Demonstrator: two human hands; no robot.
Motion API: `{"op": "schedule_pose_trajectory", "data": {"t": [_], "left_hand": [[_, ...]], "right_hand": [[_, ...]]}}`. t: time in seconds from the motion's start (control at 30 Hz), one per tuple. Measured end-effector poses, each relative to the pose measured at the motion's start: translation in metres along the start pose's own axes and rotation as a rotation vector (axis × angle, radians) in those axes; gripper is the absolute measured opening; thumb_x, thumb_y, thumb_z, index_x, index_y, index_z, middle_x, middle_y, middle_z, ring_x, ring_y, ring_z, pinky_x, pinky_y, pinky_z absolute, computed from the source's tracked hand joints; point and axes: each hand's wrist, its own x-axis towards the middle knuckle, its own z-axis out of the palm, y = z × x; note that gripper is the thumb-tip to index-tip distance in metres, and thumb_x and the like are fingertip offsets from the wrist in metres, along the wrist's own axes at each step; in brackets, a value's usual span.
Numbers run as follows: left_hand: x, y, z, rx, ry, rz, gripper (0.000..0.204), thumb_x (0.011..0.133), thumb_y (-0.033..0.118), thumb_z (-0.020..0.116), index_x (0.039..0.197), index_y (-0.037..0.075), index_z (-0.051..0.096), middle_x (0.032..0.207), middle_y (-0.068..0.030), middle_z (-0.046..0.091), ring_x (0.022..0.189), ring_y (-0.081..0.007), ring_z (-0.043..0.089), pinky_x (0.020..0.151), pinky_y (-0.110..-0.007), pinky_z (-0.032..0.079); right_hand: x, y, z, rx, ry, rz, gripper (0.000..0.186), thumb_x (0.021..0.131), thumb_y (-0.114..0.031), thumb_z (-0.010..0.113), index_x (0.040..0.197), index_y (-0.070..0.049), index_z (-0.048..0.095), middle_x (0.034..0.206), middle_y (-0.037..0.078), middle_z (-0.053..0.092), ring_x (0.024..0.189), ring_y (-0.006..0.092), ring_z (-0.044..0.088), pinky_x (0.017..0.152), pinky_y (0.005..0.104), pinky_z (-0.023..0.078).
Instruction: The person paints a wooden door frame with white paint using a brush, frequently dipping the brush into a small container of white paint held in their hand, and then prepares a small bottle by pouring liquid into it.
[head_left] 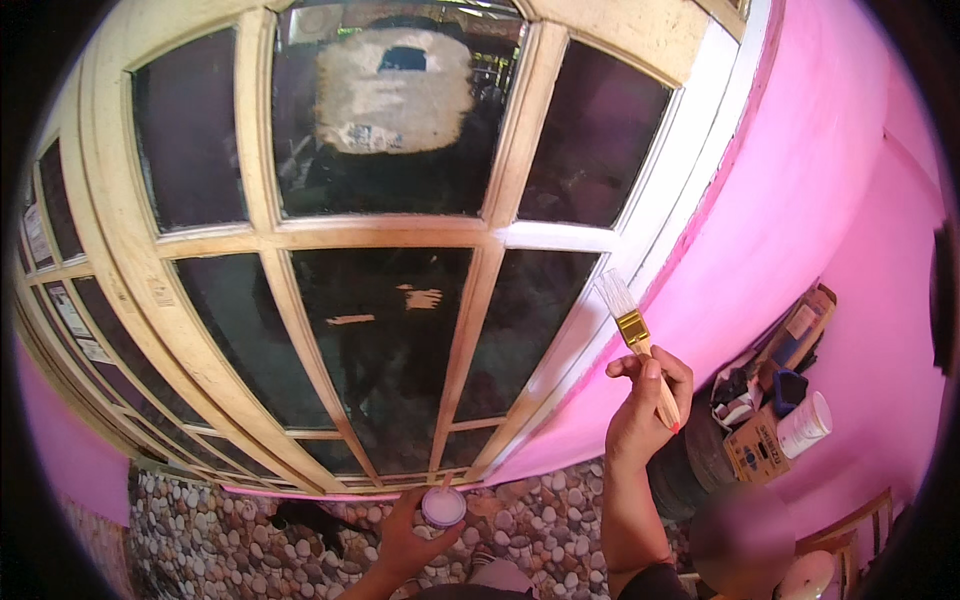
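Note:
In my right hand (645, 410) is a flat paintbrush (634, 328) with a wooden handle, a gold metal band and whitened bristles. The fingers are closed round its handle, and the bristles point up at the right edge of the window frame (385, 236). Whether they touch the wood I cannot tell. White paint covers the frame's upper right side and a short crossbar there, while most other bars are bare cream wood. Lower down, my left hand (408, 540) grips a small round tub (443, 507) of white paint, held above the pebble-patterned floor.
A pink wall (800, 150) curves along the window's right side. By it stand a cardboard box (757, 447), a white tub (805, 425) and a dark drum-like container (690, 470). A black cat-like shape (315, 523) lies on the floor (220, 530). Paper remnants (395, 90) cling to the glass.

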Motion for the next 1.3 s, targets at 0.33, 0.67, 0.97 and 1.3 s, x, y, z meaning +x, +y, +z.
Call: {"op": "schedule_pose_trajectory", "data": {"t": [0.33, 0.67, 0.97, 1.3], "left_hand": [[-0.012, 0.005, 0.015, 0.049, 0.137, -0.076, 0.073, 0.073, 0.027, 0.096, 0.129, -0.002, 0.059, 0.116, -0.0153, 0.070, 0.108, -0.0224, 0.069, 0.095, -0.038, 0.054], [-0.026, -0.002, 0.052, 0.246, 0.402, 0.058, 0.073, 0.074, 0.027, 0.096, 0.130, -0.002, 0.061, 0.115, -0.0172, 0.070, 0.105, -0.0287, 0.070, 0.094, -0.041, 0.056], [-0.024, 0.016, 0.052, 0.223, 0.437, 0.047, 0.067, 0.075, 0.021, 0.095, 0.129, -0.002, 0.062, 0.113, -0.0171, 0.070, 0.103, -0.0280, 0.070, 0.091, -0.040, 0.056], [-0.022, -0.013, 0.027, 0.170, 0.391, 0.106, 0.068, 0.077, 0.021, 0.093, 0.132, -0.003, 0.060, 0.117, -0.0176, 0.069, 0.107, -0.0278, 0.069, 0.094, -0.040, 0.055]], "right_hand": [[0.042, -0.024, 0.046, 0.231, -0.184, -0.083, 0.024, 0.105, -0.013, 0.060, 0.119, 0.006, 0.059, 0.093, 0.018, 0.069, 0.076, 0.0240, 0.070, 0.072, 0.0384, 0.060], [0.105, -0.043, 0.086, 0.212, -0.343, -0.377, 0.019, 0.103, -0.003, 0.063, 0.119, 0.008, 0.064, 0.101, 0.017, 0.072, 0.087, 0.0207, 0.074, 0.080, 0.0312, 0.061], [0.142, -0.048, 0.121, 0.027, -0.269, -0.693, 0.021, 0.090, 0.003, 0.077, 0.111, 0.003, 0.072, 0.094, 0.014, 0.072, 0.078, 0.0198, 0.070, 0.067, 0.0297, 0.055], [0.127, -0.057, 0.117, -0.140, -0.323, -0.767, 0.021, 0.088, 0.004, 0.076, 0.108, 0.003, 0.071, 0.089, 0.014, 0.071, 0.072, 0.0226, 0.069, 0.063, 0.0300, 0.054]]}}
